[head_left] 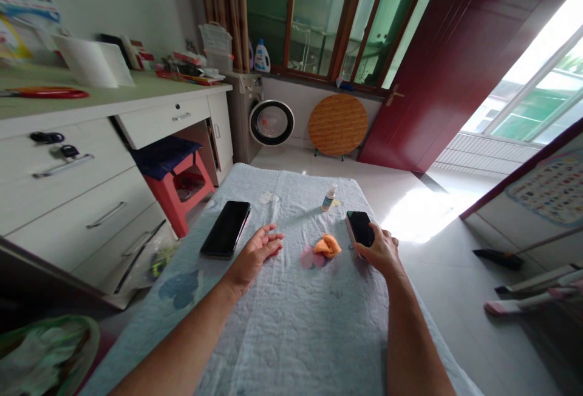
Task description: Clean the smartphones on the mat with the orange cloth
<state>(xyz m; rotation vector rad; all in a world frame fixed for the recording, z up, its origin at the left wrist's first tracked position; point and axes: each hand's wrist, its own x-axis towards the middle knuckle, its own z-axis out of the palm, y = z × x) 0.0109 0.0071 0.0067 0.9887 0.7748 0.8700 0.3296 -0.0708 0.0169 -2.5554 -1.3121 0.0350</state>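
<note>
My right hand point(381, 246) has its thumb and fingers around the lower right of a black-screened smartphone point(359, 226), which lies at the right edge of the cloth-covered table point(291, 335). My left hand point(257, 252) is held over the cloth with its fingers apart and nothing in them. Left of it lies a larger dark-screened device point(227, 229), like a big phone or small tablet. Between my hands sits a crumpled orange cloth point(327, 246). A small spray bottle point(328, 198) stands upright behind the cloth.
A white desk point(59, 165) with drawers runs along the left, a red stool point(180, 183) beside it. Beyond the table are a washing machine point(246, 89) with its door open, a folded round table point(337, 124) and a red door point(423, 68). A waste basket point(93, 329) stands lower left.
</note>
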